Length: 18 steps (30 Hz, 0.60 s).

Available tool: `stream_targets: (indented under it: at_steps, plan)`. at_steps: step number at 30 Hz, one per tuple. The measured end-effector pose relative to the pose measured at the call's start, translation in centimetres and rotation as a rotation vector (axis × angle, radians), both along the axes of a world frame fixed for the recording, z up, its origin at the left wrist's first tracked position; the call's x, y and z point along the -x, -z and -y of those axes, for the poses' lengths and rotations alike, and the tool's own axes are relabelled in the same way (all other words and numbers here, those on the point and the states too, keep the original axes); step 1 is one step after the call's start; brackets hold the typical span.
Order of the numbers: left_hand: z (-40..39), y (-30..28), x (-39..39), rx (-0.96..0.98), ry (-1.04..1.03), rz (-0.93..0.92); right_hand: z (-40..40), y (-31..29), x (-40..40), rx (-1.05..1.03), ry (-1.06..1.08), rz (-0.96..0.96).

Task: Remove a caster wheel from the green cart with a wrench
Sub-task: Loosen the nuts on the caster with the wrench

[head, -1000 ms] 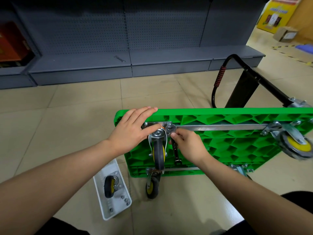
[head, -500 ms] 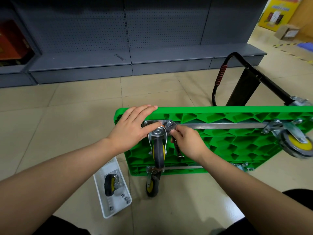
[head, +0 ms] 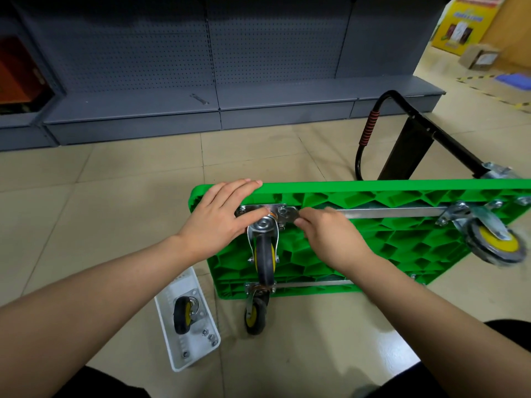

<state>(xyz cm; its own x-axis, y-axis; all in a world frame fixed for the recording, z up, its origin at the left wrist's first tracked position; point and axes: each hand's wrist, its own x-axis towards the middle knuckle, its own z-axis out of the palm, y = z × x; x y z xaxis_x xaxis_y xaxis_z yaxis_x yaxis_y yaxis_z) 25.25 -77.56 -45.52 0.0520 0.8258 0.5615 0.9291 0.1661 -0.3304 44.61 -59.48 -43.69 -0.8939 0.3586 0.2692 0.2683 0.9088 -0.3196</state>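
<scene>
You're on a shop floor, bare grey perforated-metal retail shelving (head: 258,53) ahead, beige tiled floor (head: 115,182), yellow cardboard display stand (head: 465,21) beyond

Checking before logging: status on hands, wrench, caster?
Left hand flat on green cart, bracing. Right hand grips wrench at caster wheel mount plate. Caster still attached. Nothing in the way.

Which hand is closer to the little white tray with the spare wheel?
The left hand. It rests on the green cart, above the white tray. The right hand works farther right.
</scene>
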Motion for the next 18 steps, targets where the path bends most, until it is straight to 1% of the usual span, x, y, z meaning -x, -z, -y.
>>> stream_targets:
  at_steps: [2, 3, 6, 10, 18]
  plan:
    - [0.0, 0.0, 0.0, 0.001, -0.003, 0.004, 0.3, 0.2, -0.1, 0.222, 0.009, -0.016]
    - [0.0, 0.0, -0.1, 0.0, -0.004, 0.007, 0.5, 0.2, -0.1, 0.298, 0.035, -0.017]
    - [0.0, 0.0, -0.1, 0.002, -0.005, 0.01, 1.4, 0.7, 0.3, 0.454, 0.115, 0.001]
    - [0.0, 0.1, 0.0, 0.016, -0.007, 0.015, 1.7, 1.7, 1.1, 0.575, 0.167, 0.023]
    - [0.0, 0.0, 0.1, 0.011, -0.008, 0.006, 2.2, 2.9, 2.0, 0.685, 0.202, -0.073]
